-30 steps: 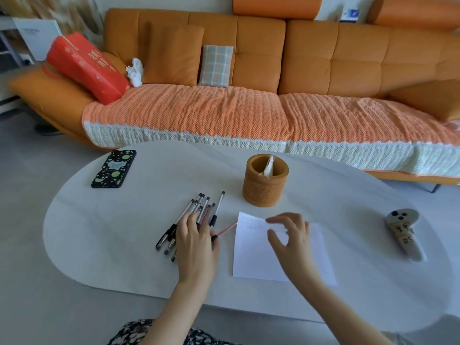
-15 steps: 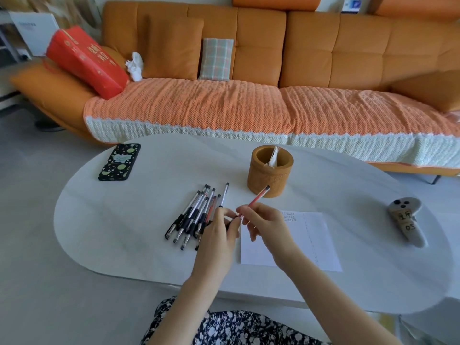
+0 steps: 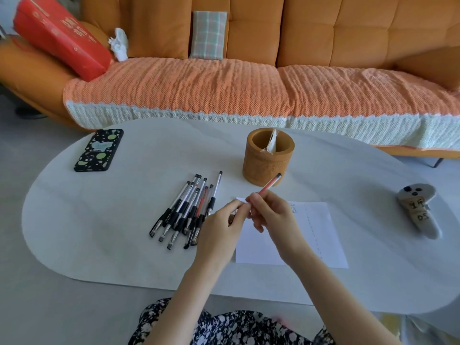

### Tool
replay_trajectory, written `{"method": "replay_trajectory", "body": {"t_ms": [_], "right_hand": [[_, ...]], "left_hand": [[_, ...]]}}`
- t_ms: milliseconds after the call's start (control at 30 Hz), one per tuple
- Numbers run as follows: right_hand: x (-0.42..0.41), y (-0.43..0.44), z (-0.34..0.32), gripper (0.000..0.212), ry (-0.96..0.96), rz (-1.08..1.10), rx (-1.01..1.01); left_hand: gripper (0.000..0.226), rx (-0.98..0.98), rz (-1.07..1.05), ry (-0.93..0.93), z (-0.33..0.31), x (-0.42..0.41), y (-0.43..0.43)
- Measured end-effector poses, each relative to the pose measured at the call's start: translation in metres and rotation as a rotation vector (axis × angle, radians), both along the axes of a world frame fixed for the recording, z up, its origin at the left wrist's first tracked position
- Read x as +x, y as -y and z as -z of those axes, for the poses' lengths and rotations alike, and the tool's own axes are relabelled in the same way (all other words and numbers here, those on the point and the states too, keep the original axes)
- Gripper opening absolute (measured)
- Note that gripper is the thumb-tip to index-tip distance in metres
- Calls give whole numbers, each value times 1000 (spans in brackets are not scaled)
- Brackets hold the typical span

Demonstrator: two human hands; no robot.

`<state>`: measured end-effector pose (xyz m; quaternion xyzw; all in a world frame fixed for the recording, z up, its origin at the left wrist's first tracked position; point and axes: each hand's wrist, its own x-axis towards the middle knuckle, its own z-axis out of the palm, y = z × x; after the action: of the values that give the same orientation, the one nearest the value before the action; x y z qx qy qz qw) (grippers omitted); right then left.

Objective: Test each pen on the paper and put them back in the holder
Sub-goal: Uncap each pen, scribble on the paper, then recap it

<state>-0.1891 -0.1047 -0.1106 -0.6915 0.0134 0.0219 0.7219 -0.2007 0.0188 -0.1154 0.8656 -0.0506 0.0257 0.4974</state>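
A red pen [image 3: 270, 185] is held above the white paper [image 3: 316, 235], its black end pointing up toward the brown round holder [image 3: 268, 159]. My right hand [image 3: 271, 215] grips the pen's lower shaft. My left hand [image 3: 220, 231] pinches the pen's near end, probably its cap, right next to the right hand's fingertips. Several pens [image 3: 188, 210] with black grips lie in a loose bundle on the table left of my hands. The paper has small marks along its top and right side. A white scrap sticks out of the holder.
The white oval table [image 3: 99, 232] also carries a black phone [image 3: 99, 150] with green dots at the far left and a grey controller [image 3: 420, 210] at the right. An orange sofa [image 3: 249, 78] with a red box stands behind the table.
A second ago my left hand lay over the pens and my right hovered over the paper. Both hands have since come together on a red pen lifted off the table.
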Motion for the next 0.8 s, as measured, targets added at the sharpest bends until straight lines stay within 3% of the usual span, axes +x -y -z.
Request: {"method": "replay_trajectory", "body": {"t_ms": [300,467,800], "right_hand": [[11,12,15,25,4,18,-9],[17,18,12,21,38,-51,-96],[15,24,21,21,40,13,-21]], "left_hand": [[26,-90,136,-97,13,19,5],[22,-270,200,-215,16,22,5],[22,-265,233,-244,15,24,4]]}}
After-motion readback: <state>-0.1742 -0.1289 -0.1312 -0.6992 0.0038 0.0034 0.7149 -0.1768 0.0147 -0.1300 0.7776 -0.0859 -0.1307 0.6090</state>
